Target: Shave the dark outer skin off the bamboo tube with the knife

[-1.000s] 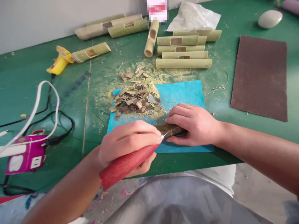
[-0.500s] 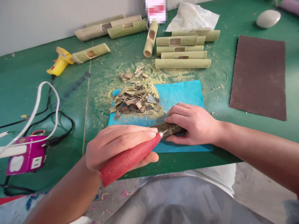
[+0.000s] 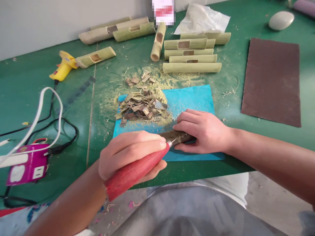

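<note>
Both hands are occupied on my feed: I have the left hand curled round a red-handled carving tool, fingertips close to its metal collar, and the right hand gripping one end of a dark bamboo piece. That piece lies over a blue sheet, between the hands, with the tool's tip at its surface; whether it is biting in, I can't tell from here. A few fine pale scratches show beside the right hand, so I'd judge the marking only partly done: the dark stretch toward the left hand looks plain, and whatever the right palm covers is hidden.

Below the near edge of the green tabletop, scraps dot the floor. A purple power adapter sits among cables at left. Bamboo chips lie heaped over the sheet's far left corner, with sawdust around them; a brown mat lies well to the right. Farther back, a yellow hot glue gun meets a bamboo tube, and more pale tubes lie side by side, most showing cut windows. Behind them stands a grey wall.
</note>
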### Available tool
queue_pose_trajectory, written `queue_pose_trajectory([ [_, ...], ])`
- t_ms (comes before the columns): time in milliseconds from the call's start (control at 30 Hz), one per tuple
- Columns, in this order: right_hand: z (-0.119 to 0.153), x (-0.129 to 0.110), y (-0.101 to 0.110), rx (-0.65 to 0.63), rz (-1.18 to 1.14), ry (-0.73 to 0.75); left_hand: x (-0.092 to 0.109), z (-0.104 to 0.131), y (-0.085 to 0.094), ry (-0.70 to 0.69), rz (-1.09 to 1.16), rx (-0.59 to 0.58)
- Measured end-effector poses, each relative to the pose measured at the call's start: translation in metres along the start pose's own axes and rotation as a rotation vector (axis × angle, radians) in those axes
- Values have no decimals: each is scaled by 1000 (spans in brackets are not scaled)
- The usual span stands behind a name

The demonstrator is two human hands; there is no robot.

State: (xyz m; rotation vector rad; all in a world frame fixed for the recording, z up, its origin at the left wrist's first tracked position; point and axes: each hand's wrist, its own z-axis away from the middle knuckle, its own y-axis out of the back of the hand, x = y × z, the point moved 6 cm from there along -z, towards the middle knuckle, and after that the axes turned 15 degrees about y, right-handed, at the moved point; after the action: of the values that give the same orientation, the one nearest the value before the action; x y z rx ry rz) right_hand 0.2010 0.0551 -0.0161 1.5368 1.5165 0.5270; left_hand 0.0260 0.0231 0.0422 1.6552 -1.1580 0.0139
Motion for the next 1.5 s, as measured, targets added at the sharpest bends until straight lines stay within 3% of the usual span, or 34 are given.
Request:
queue_pose_trajectory([
  [133, -1, -1, 0, -1, -5, 10, -2, -8, -5, -7, 145, -66],
  [267, -1, -1, 0, -6, -10, -3, -5, -9, -13, 14, 142, -131],
  [467, -1, 0, 0, -1, -5, -5, -11, -8, -14, 29, 196, -48],
  [1067, -2, 0, -1, -7, -16, -9, -10, -9, -19, 17, 281, -122],
  [1500, -1, 0, -2, -4, -16, -9, -9, -12, -20, 61, 234, -109],
])
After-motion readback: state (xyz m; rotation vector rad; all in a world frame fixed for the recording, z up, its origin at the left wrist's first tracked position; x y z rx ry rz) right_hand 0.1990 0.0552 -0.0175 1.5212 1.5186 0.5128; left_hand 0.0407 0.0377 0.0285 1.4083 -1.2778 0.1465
